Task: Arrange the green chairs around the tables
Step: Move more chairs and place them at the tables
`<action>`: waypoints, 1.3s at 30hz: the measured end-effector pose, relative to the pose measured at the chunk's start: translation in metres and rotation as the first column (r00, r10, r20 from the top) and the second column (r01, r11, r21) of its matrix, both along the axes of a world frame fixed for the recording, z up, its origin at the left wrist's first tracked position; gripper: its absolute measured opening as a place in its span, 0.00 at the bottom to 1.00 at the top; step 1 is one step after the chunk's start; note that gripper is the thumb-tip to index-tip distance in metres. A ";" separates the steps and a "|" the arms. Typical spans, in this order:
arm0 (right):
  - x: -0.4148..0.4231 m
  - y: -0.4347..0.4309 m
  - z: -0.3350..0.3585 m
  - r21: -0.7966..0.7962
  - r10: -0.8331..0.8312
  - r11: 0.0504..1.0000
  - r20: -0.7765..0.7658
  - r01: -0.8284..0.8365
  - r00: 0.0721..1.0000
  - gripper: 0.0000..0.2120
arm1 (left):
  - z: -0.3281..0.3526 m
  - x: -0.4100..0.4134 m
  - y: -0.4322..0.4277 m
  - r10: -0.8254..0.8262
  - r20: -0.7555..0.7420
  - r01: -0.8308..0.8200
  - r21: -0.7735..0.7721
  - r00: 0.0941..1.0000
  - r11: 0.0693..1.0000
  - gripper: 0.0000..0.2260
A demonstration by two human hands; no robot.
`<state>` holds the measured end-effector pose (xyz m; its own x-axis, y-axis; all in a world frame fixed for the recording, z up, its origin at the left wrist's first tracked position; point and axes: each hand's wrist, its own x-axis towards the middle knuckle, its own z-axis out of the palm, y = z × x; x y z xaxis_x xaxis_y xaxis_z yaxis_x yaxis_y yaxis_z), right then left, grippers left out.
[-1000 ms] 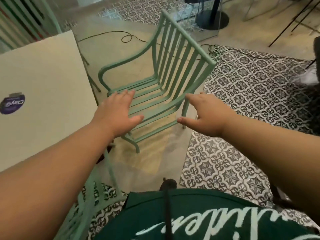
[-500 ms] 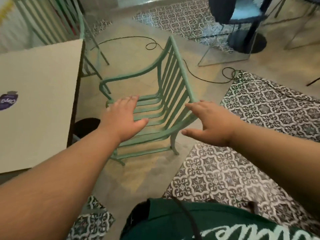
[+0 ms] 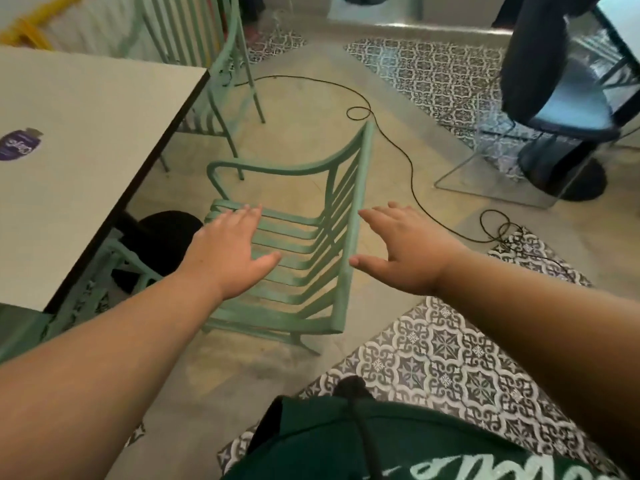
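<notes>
Both hands, left (image 3: pixel 230 252) and right (image 3: pixel 401 252), are hovering spread-fingered, flanking the chair's (image 3: pixel 298 271) top rail, which is running away from the person.

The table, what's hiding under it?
Under the white table sits a round black base on the floor, with part of a green chair tucked in beside it. The tabletop covers everything further under, so the rest cannot be seen.

I count three green chairs (image 3: pixel 294 244) beside one white table (image 3: pixel 86 140), two open hands, left hand (image 3: pixel 228 251), right hand (image 3: pixel 401 251), one black cable (image 3: pixel 408 161) beyond that table
</notes>
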<state>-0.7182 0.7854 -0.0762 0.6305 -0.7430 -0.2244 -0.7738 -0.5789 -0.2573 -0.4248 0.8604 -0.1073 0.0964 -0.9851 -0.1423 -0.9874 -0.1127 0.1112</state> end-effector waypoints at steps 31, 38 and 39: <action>0.079 -0.338 -0.031 -0.039 0.806 0.577 -0.132 -0.816 0.577 0.51 | -0.010 -0.155 -0.074 0.869 0.038 -0.868 0.088 0.493 0.489 0.42; 0.097 -0.362 -0.088 0.071 0.884 0.427 -0.240 -0.901 0.401 0.51 | -0.052 -0.194 -0.080 0.919 0.164 -0.910 0.280 0.358 0.305 0.53; 0.101 -0.365 -0.096 0.071 0.893 0.406 -0.244 -0.911 0.379 0.52 | -0.059 -0.199 -0.084 0.912 0.201 -0.912 0.287 0.358 0.294 0.55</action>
